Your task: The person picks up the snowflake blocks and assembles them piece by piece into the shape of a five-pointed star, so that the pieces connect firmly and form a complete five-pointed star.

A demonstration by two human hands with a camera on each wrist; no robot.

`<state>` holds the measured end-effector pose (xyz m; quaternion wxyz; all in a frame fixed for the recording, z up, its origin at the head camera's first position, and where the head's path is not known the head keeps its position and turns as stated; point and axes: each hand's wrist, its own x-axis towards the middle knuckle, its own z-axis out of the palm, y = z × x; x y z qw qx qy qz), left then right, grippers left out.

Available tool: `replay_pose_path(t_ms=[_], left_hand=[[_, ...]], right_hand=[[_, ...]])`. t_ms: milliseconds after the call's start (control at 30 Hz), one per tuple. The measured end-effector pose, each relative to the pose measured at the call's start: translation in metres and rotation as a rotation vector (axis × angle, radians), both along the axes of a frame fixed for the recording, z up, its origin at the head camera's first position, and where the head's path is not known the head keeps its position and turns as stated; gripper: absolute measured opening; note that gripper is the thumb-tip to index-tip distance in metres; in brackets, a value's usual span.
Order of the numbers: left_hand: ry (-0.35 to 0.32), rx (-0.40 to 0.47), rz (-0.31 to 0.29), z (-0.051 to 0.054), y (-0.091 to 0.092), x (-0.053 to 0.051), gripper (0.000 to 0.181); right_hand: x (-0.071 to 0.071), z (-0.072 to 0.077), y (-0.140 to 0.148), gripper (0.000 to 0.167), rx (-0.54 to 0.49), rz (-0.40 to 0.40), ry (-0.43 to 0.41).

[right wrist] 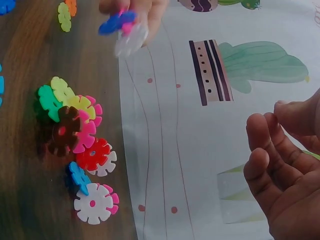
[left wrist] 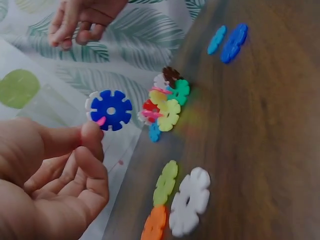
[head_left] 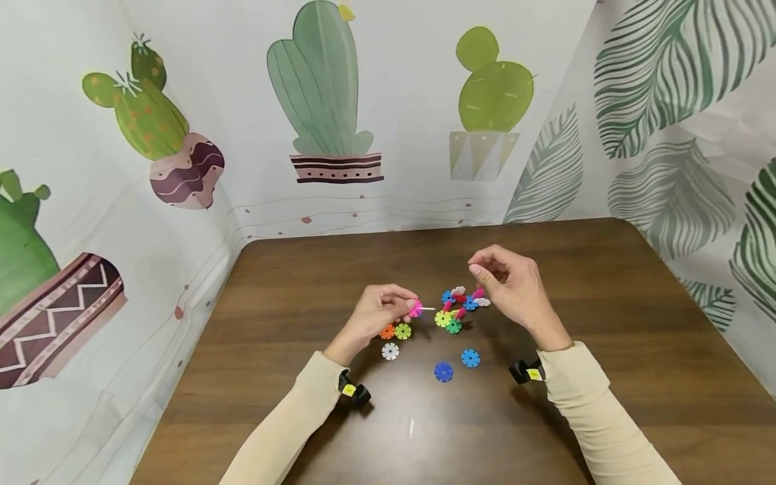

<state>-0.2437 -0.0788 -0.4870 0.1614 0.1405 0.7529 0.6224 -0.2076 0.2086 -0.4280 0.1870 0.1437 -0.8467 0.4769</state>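
Note:
My left hand (head_left: 378,313) pinches a pink disc (head_left: 415,308) between thumb and fingertips, above the table. In the left wrist view a dark blue notched disc (left wrist: 118,117) and a white one behind it are joined to the pink piece. My right hand (head_left: 512,283) is raised to the right of the joined cluster, fingers bent loosely, holding nothing; in the right wrist view its fingers (right wrist: 260,135) are apart from any disc. The cluster of joined discs, with a red disc (right wrist: 93,154), a brown disc (right wrist: 66,131) and a green disc (head_left: 453,326), lies between the hands.
Loose discs lie on the brown table (head_left: 273,296): orange (head_left: 386,331), lime (head_left: 403,331) and white (head_left: 391,351) below the left hand, dark blue (head_left: 443,371) and light blue (head_left: 470,358) nearer the front. A cactus-patterned cloth (head_left: 412,202) hangs behind the table.

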Motion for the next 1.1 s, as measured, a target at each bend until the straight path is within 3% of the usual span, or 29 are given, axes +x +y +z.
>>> replay_pose_path(t_ms=[100,200,333,533,733,900,1100], left_hand=[[0.009,-0.076,-0.048,-0.006,0.010,-0.004,0.017],[0.008,-0.152,-0.058,-0.012,0.014,-0.010,0.018],[0.016,-0.200,-0.039,-0.017,0.017,-0.012,0.019],[0.079,-0.269,0.002,-0.016,0.017,-0.013,0.022],[0.145,-0.284,0.064,-0.009,-0.002,-0.010,0.025],[0.230,-0.363,0.072,-0.007,-0.027,0.002,0.018],[0.255,-0.429,0.051,-0.013,-0.051,0.020,0.015]], right_hand=[[0.003,-0.001,0.001,0.003,0.003,0.003,-0.002],[0.003,-0.001,0.002,0.004,0.002,0.000,0.002],[0.002,-0.001,0.005,0.005,0.003,-0.010,0.015],[0.000,0.000,0.008,0.005,0.013,-0.012,0.019],[-0.002,0.000,0.006,0.004,0.044,0.020,-0.020],[-0.003,-0.010,0.006,0.007,0.074,0.120,-0.162],[0.007,-0.055,0.010,0.010,-0.072,0.341,-0.365]])
